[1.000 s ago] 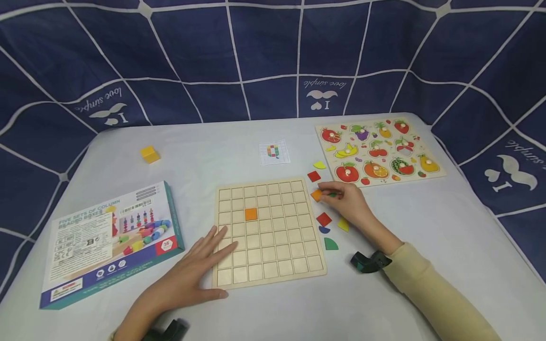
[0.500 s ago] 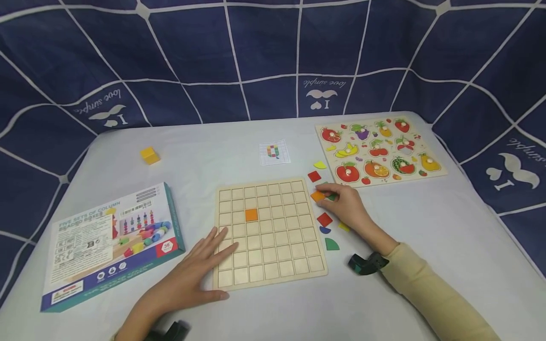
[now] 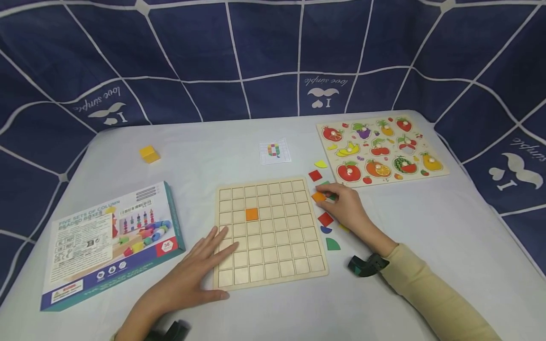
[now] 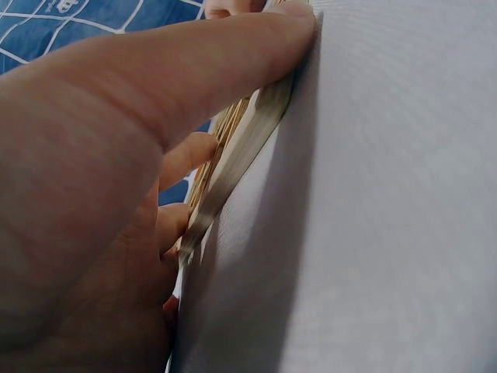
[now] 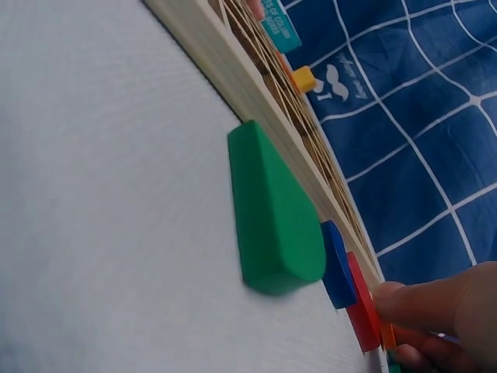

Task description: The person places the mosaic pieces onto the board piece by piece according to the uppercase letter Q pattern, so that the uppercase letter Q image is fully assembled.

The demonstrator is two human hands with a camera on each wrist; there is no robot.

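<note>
A square wooden grid board [image 3: 273,234] lies on the white table, with one orange square tile [image 3: 252,214] set in a cell of its upper left part. My left hand [image 3: 192,270] rests with spread fingers on the board's left edge, its thumb at the lower corner. In the left wrist view the thumb [image 4: 233,58] lies along the board's side. To the right of the board, my right hand [image 3: 343,203] pinches a second orange tile [image 3: 318,196] between thumb and fingertips. Green pieces are partly hidden under that hand.
Red squares [image 3: 326,219], a blue half-round [image 3: 326,229], a green quarter-round [image 3: 332,244] and yellow pieces [image 3: 321,164] lie along the board's right side. A pattern card [image 3: 275,151], a fruit puzzle [image 3: 381,151], a yellow block [image 3: 149,154] and a box [image 3: 113,246] surround it.
My right hand has shifted slightly down and now covers more of the yellow piece below it. The left hand has stayed on the board's edge.
</note>
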